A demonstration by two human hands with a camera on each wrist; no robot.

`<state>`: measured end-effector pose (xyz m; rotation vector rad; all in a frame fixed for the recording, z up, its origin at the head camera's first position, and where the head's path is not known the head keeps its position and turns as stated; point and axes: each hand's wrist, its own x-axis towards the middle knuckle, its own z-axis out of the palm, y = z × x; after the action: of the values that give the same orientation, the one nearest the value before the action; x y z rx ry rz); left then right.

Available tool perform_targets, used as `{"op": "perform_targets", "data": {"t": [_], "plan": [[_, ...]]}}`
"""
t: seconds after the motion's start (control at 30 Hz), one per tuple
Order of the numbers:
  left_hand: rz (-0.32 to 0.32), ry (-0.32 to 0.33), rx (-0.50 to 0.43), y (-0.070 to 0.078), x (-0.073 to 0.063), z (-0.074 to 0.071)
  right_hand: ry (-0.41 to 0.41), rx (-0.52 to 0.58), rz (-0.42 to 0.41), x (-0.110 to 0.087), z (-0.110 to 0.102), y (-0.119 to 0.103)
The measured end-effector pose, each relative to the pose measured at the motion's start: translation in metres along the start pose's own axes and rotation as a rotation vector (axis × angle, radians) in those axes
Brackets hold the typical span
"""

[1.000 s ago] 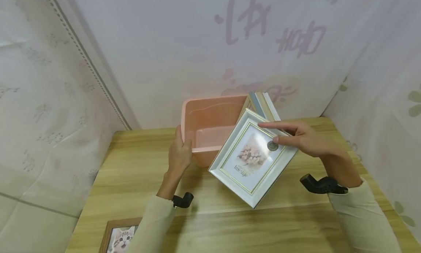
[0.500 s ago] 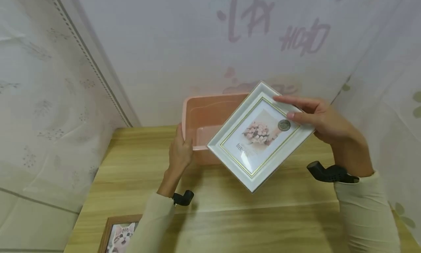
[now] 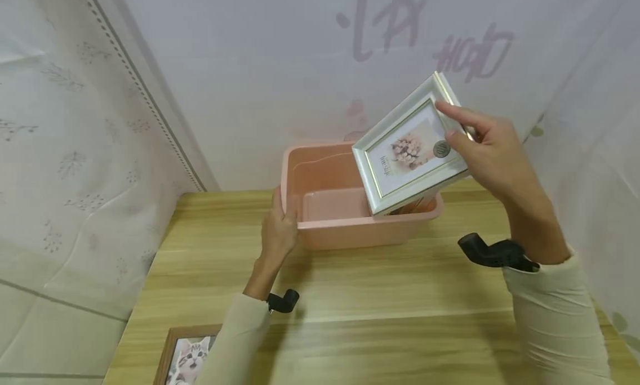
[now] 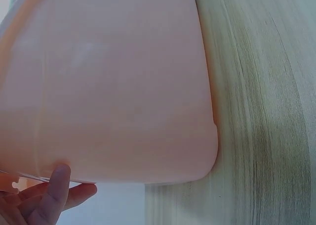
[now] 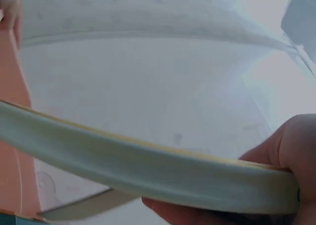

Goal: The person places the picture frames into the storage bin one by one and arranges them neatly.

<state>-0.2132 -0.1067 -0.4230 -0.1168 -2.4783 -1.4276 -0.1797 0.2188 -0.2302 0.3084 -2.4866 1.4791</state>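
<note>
At two o'clock: right hand (image 3: 492, 151), directed toward eleven, fingers pinching a white, gold-lined rectangular picture frame (image 3: 410, 146), tilted over a pink plastic basin (image 3: 350, 238). Basin's eight o'clock: left hand (image 3: 279, 226), fingers gripping the rim. Seven o'clock: brown-framed kitten picture (image 3: 187, 360), cut off, partly sleeve-covered.

We see a white, gold-lined picture frame (image 3: 393, 171) with pink flowers (image 3: 407, 150) printed inside. The basin (image 3: 350, 234) is of peach-pink colour. We notice the surface (image 3: 380, 288) in yellowish wood grain, a brown frame (image 3: 167, 356) with a striped kitten (image 3: 190, 361), cream sleeves (image 3: 555, 313), and mauve lettering (image 3: 360, 24) on the pale backdrop (image 3: 250, 96).
</note>
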Motion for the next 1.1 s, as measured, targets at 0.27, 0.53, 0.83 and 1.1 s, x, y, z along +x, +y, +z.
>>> {"op": "perform_targets", "data": {"t": [0.27, 0.53, 0.83, 1.1], "plan": [[0.037, -0.007, -0.016, -0.003, -0.001, 0.002, 0.007, -0.472, 0.029, 0.021, 0.03, 0.015], [0.01, 0.005, 0.005, -0.005, -0.004, 0.0, -0.11, -0.549, -0.008, 0.027, 0.068, 0.042], [-0.017, 0.009, 0.018, -0.013, -0.01, -0.002, -0.164, -0.62, -0.019, 0.022, 0.108, 0.061], [-0.029, 0.0, 0.013, -0.014, -0.013, -0.005, -0.223, -0.709, -0.007, 0.022, 0.138, 0.078]]}}
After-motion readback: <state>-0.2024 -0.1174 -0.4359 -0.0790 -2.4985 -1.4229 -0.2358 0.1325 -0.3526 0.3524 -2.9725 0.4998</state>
